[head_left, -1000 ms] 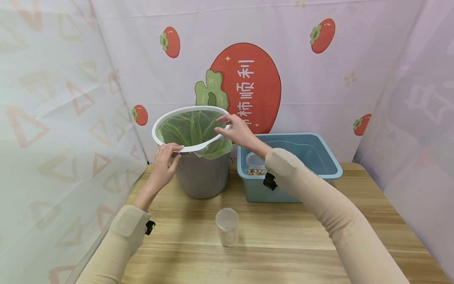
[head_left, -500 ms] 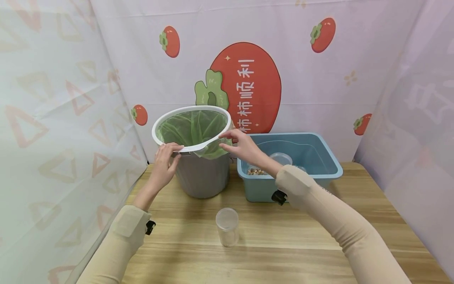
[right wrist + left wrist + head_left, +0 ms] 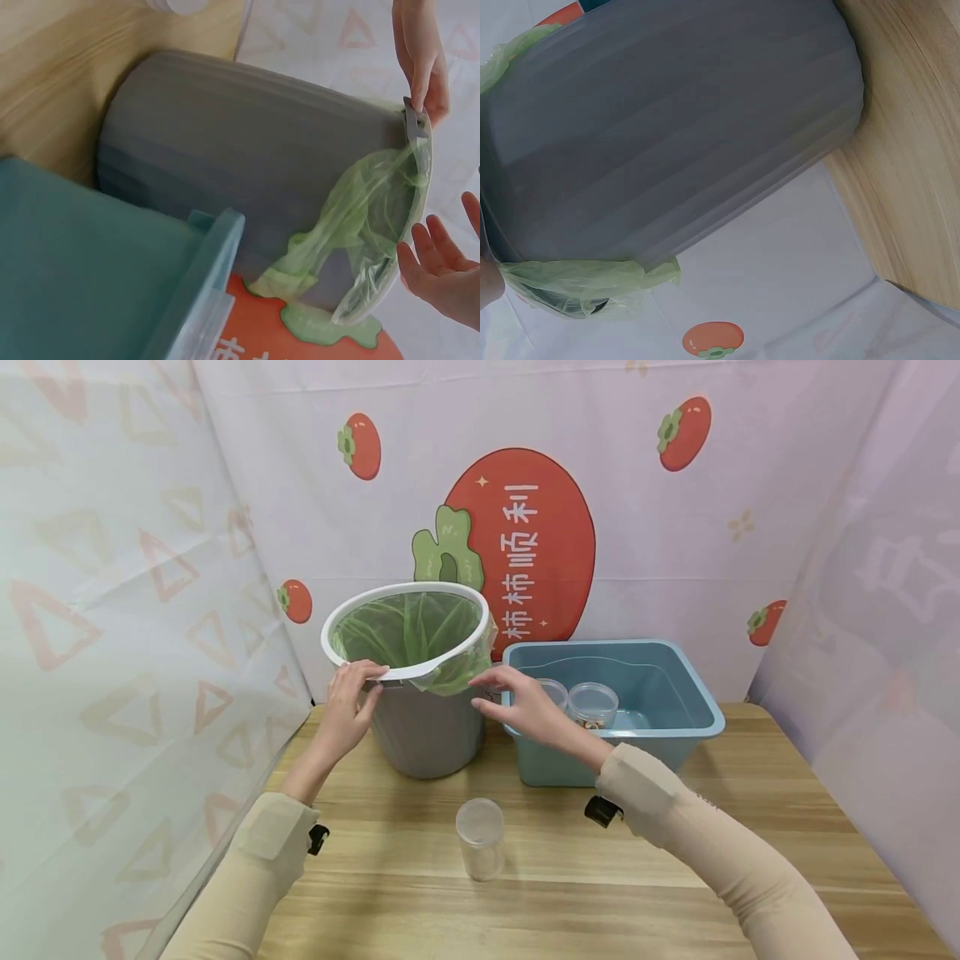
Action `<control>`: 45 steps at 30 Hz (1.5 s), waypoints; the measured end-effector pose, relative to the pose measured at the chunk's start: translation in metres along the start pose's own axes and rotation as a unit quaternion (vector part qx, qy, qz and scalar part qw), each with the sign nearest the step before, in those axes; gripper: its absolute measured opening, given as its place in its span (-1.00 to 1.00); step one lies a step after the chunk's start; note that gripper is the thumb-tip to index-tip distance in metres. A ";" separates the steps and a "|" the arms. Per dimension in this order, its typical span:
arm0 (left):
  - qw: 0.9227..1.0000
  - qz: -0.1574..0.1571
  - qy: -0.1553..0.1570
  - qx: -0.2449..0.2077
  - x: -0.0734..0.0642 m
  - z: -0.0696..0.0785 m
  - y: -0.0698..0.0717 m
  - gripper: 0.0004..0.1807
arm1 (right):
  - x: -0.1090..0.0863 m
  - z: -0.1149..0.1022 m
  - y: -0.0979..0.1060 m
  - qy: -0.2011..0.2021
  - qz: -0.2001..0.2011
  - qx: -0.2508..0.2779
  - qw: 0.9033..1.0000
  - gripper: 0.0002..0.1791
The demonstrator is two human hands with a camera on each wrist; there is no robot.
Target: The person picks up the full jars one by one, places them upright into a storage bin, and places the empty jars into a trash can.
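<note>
A grey trash can [image 3: 427, 735] stands on the table, lined with a translucent green bag [image 3: 408, 631] under a white rim ring [image 3: 480, 602]. My left hand [image 3: 345, 706] grips the near-left rim, fingers over the ring and thumb against the outside; the left wrist view shows only a bit of this hand [image 3: 489, 283] at its edge. The bag's loose edge [image 3: 352, 210] hangs outside the can. My right hand [image 3: 528, 706] holds nothing, its fingers loosely bent and spread, just right of the can and over the blue tub's left corner.
A blue plastic tub [image 3: 693, 693] sits right of the can with clear lidded jars [image 3: 592, 700] inside; one shows small brown pieces. A clear lidded jar [image 3: 480, 839] stands on the wooden table [image 3: 585, 893] in front. Patterned cloth [image 3: 637, 527] walls the back and sides.
My right hand has left the can's right rim and moved down and to the right, uncovering the bag's overhang and jars in the tub. The left hand has stayed on the rim.
</note>
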State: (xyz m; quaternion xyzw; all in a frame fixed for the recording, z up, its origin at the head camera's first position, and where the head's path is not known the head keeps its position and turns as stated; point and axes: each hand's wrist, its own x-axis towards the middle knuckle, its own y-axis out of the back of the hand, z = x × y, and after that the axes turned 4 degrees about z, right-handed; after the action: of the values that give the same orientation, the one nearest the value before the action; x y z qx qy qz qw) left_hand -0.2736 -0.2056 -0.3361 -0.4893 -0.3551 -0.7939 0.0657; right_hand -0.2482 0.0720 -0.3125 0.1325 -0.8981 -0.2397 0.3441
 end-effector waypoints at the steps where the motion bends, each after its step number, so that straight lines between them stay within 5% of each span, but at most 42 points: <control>1: 1.000 0.000 0.000 0.001 0.000 0.000 0.000 -0.74 | -0.003 0.001 -0.002 0.005 0.000 0.002 1.000 -0.70; 21: 1.000 0.009 -0.010 0.000 0.003 0.000 0.000 -0.73 | -0.053 0.014 -0.031 0.021 -0.038 0.018 0.999 -0.71; 45: 1.000 0.002 -0.004 0.002 0.001 0.001 0.000 -0.74 | -0.101 0.030 -0.057 -0.012 -0.155 -0.008 0.988 -0.59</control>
State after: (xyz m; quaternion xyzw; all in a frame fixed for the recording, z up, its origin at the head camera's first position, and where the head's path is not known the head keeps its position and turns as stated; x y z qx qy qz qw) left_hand -0.2734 -0.2045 -0.3350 -0.4926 -0.3562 -0.7912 0.0668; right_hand -0.1910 0.0748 -0.4181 0.2651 -0.8687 -0.2986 0.2933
